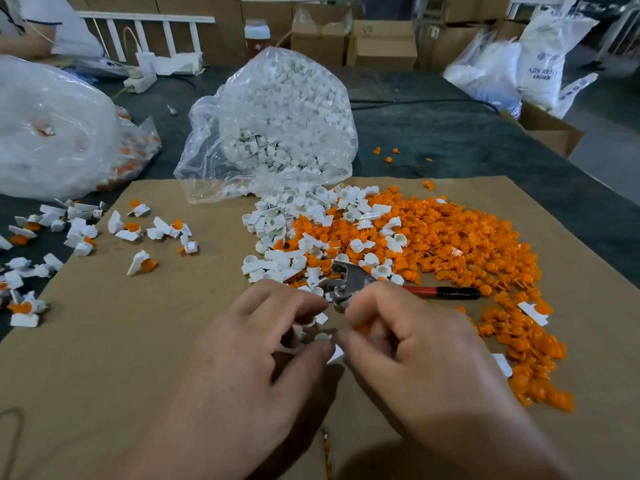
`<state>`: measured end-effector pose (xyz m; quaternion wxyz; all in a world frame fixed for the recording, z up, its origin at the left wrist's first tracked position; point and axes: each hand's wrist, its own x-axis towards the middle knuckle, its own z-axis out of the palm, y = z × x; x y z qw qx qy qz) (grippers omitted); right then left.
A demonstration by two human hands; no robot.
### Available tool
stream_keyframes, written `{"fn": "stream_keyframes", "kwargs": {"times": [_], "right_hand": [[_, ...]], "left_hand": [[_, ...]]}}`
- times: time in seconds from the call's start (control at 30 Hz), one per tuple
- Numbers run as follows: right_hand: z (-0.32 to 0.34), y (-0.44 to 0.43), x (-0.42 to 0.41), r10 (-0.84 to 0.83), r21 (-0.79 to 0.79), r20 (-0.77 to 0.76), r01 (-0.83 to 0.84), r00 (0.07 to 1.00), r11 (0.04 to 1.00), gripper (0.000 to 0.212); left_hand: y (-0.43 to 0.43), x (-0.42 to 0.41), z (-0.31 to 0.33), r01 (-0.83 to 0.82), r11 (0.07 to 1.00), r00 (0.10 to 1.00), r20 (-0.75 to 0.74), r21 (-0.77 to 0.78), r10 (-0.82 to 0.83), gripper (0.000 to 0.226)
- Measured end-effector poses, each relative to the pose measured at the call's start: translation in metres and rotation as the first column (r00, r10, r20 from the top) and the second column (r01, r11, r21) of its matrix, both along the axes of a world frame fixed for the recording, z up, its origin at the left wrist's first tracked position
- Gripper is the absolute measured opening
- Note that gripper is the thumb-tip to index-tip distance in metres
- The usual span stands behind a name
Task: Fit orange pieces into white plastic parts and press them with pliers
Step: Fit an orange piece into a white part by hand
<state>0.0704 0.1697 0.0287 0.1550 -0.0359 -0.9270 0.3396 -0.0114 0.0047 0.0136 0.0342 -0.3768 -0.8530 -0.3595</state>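
Observation:
My left hand [263, 344] and my right hand [408, 344] meet over the brown cardboard sheet [138, 375]. The left hand's curled fingers pinch a white plastic part [323, 337]. An orange piece [362, 329] shows between the curled fingers of the right hand. Just beyond the fingertips lie the pliers [349, 282], their metal head toward me and their red and black handle [446, 292] pointing right; neither hand holds them. A mixed heap of orange pieces [467, 244] and white parts [287, 216] spreads behind and to the right.
A clear bag of white parts [277, 126] stands open at the cardboard's far edge. Fitted white-and-orange pieces [79, 233] lie scattered at the left, near another plastic bag [55, 133]. Cardboard boxes [381, 43] and sacks [540, 60] stand behind the dark table. A person's sleeve [52, 26] shows far left.

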Motion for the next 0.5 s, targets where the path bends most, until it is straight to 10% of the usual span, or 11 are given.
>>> {"fn": "stream_keyframes", "kwargs": {"times": [0.23,0.5], "right_hand": [[-0.001,0.000,0.002,0.168,-0.562,-0.018,-0.149,0.986,0.813,0.007],[-0.004,0.000,-0.001,0.312,-0.824,0.041,-0.144,0.949,0.548,0.021]], "left_hand": [[0.001,0.006,-0.002,0.026,0.968,0.985,0.157,0.249,-0.067,0.018],[0.005,0.010,-0.018,-0.076,0.906,0.968,0.248,0.416,-0.033,0.025]]}}
